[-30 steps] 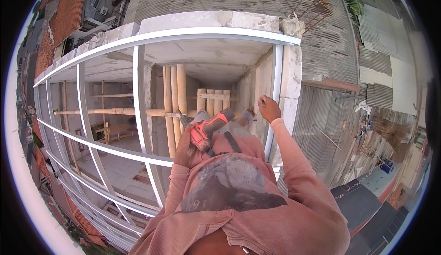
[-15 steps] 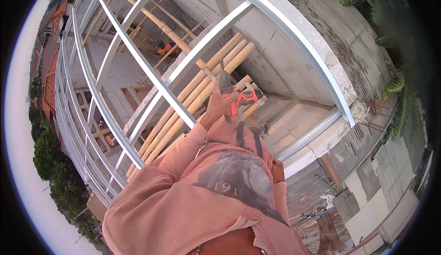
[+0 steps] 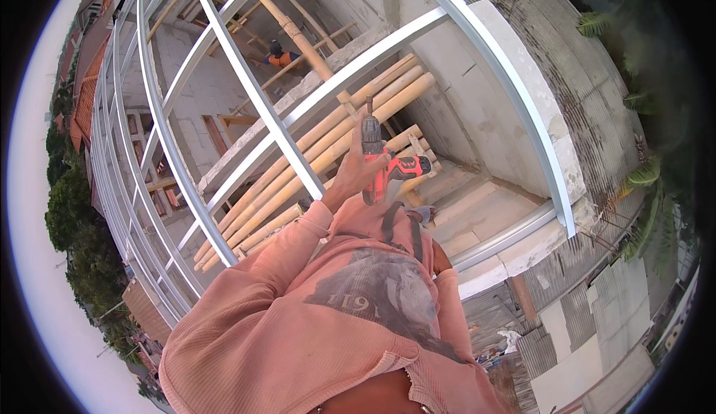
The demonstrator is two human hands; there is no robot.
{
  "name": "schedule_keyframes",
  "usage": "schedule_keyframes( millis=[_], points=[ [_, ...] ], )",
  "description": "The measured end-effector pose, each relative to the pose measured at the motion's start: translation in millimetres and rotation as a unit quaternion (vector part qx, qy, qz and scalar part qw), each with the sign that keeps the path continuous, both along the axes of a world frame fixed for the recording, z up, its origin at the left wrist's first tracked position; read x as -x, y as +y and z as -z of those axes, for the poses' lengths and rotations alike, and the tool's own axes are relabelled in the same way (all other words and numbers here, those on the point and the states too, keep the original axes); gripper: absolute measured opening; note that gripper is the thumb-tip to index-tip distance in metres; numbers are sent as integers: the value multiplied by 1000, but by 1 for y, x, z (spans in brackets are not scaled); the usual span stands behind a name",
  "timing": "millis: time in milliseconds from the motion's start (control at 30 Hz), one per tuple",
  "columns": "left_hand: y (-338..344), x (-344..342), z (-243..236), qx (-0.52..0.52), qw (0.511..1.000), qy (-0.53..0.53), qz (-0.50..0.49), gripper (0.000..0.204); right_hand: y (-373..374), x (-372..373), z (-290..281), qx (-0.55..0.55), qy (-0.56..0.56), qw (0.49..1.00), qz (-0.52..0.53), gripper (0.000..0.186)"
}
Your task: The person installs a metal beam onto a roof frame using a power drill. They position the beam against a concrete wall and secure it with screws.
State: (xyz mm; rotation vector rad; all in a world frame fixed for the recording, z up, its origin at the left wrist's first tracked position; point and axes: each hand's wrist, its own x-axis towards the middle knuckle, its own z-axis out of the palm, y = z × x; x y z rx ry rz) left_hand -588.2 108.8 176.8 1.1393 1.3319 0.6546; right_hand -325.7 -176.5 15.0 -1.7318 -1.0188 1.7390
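My left hand [image 3: 356,169] is closed round the body of a red and black cordless drill [image 3: 379,179]. The drill's dark chuck and bit point away from me, and its handle sticks out to the right. Behind the drill lie several long bamboo poles [image 3: 321,154], side by side below the roof frame. A silver metal truss bar [image 3: 257,101] runs down toward my left wrist. My right hand [image 3: 441,259] is low at my right side, by my waist; only a bit of bare skin above the pink sleeve shows, and its fingers are hidden.
Curved-looking silver roof bars [image 3: 514,86] span grey block walls [image 3: 477,78], with a deep drop between them. Far below, a person in orange and dark clothing [image 3: 282,57] is among bamboo scaffolding. A metal channel [image 3: 503,235] lies along the wall top at right. Corrugated roofing [image 3: 567,302] lies beyond.
The view has shifted, so the frame and poles sit a little differently. The drill stays in my left hand. My right hand has slipped further out of sight beside my waist.
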Motion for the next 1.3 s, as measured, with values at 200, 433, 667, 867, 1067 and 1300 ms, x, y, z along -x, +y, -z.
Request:
schedule_keyframes(
  millis=[200, 433, 667, 867, 1067, 1300],
  points=[
    [-16, 23, 24, 73, 991, 64, -89, 104, 22, 15, -15, 53, -21, 998, 41, 34],
    [-12, 71, 25, 79, 969, 198, -127, 81, 46, 25, 17, 80, -55, 990, -102, 37],
    [-19, 152, 64, 77, 954, 186, -221, 80, 74, 61, -34, 74, 82, 991, -73, 35],
    [-5, 176, 99, 78, 963, 149, -211, 77, 32, 18, 48, 90, -98, 967, -217, 42],
    [-13, 200, 115, 105, 953, 128, -253, 69, 81, 60, 13, 88, -164, 961, -206, 42],
    [-21, 212, 131, 105, 947, 156, -262, 69, 173, 106, 6, -54, -308, 910, -272, 43]
  ],
)
